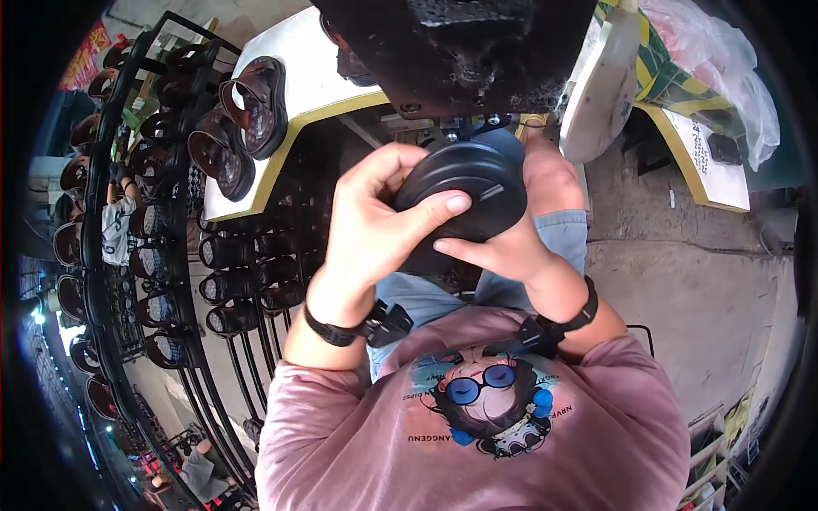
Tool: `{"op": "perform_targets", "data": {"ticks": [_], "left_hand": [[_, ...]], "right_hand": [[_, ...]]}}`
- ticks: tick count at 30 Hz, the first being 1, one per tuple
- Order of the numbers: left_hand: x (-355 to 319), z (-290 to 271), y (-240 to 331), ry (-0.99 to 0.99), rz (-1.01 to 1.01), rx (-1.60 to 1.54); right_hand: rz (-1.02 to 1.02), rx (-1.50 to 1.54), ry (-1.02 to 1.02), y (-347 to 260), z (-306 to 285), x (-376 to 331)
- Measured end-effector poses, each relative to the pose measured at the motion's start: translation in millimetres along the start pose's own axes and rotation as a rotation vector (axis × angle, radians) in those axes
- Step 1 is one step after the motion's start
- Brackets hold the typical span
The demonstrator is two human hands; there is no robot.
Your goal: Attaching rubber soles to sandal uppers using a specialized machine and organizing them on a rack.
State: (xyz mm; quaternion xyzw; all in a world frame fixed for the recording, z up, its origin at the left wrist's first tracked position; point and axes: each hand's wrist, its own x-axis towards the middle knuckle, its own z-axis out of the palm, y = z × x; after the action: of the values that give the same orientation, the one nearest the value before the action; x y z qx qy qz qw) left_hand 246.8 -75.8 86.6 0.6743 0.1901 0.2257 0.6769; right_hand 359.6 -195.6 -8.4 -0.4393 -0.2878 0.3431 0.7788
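A glossy black sandal with a rounded, grooved sole edge is held between my two hands, under the dark machine head. My left hand grips its left side, with the thumb pressed on top and the fingers curled behind. Along its lower right edge my right hand is closed, the thumb pointing left and most fingers hidden underneath. The sandal's far end is close to small metal parts below the machine head; whether they touch, I cannot tell.
Brown sandals stand on the white, yellow-edged table at far left. Black racks full of sandals line the left side. A pale machine wheel and plastic bags are at far right. Other people appear beyond the racks.
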Motion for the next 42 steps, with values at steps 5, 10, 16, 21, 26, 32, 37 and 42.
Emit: {"op": "perform_targets", "data": {"ticks": [5,10,16,21,26,32,37,42], "left_hand": [[-20,25,-36,0.231,0.113,-0.31],[-34,42,-61,0.306,0.09,-0.482],[-26,38,-50,0.273,0.069,-0.674],[-20,4,2,0.384,-0.031,-0.316],[-27,-44,33,0.603,0.948,0.332],[87,-137,-48,0.297,0.282,1.298],[142,-137,-117,0.313,0.274,1.618],[123,-95,-115,0.413,0.534,1.323]], "right_hand": [[-0.057,-0.259,0.091,-16,-18,-14],[-0.388,-0.922,-0.024,-68,-28,1],[-0.573,-1.437,-0.385,-136,-19,28],[-0.186,-1.206,-0.392,-117,0,23],[-0.37,-1.009,-0.08,-40,-12,4],[-0.015,-0.907,-0.194,-10,-30,-12],[-0.015,-0.834,-0.158,-12,-15,0],[0.011,-0.731,-0.21,-3,-9,5]]}}
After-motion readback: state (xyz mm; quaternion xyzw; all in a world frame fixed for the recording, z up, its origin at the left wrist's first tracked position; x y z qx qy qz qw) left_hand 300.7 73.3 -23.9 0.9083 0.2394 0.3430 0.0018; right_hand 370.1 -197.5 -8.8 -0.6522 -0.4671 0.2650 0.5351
